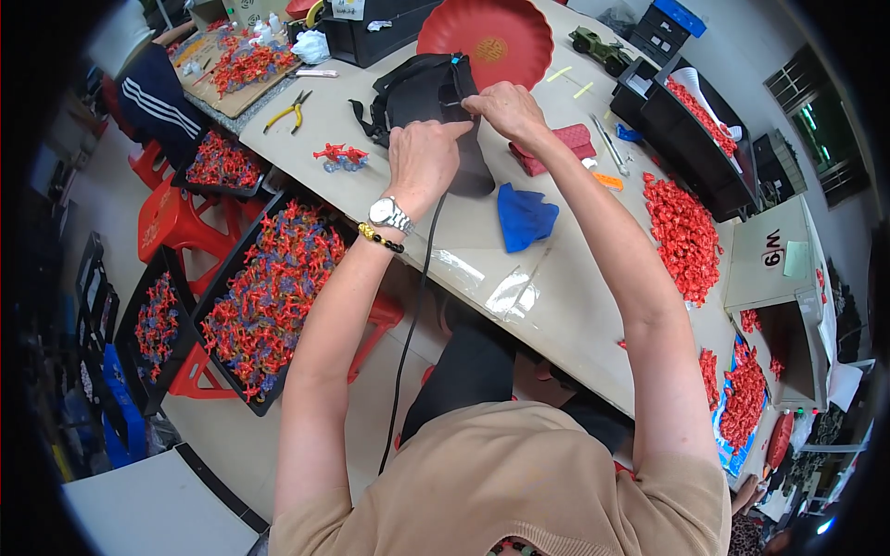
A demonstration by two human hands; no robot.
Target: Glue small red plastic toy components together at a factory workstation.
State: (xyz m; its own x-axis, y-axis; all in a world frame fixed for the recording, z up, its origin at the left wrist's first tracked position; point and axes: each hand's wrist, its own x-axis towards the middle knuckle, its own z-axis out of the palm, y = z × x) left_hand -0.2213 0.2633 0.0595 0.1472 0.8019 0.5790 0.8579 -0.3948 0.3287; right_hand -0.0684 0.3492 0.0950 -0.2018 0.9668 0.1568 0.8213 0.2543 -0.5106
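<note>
A black fabric item (408,85) with a strap and a dark grey flap lies on the table in front of me; whether it is a cap or a small bag I cannot make out. My left hand (425,159), wearing a watch and beaded bracelet, is closed at its near edge, the index finger reaching right across the fabric. On the item's right edge, my right hand (508,109) pinches the fabric, fingers bent. My palms and some fingertips are hidden. A blue cloth (525,218) and a dark red quilted wallet (553,148) lie close to my right forearm.
Yellow-handled pliers (289,112) and small red figures (340,157) lie left. A scalloped red tray (519,42) stands behind. Red pieces (681,239) are heaped right, near a black bin (691,171). A black crate (269,292) of red-blue figures and a red stool (181,227) stand below left.
</note>
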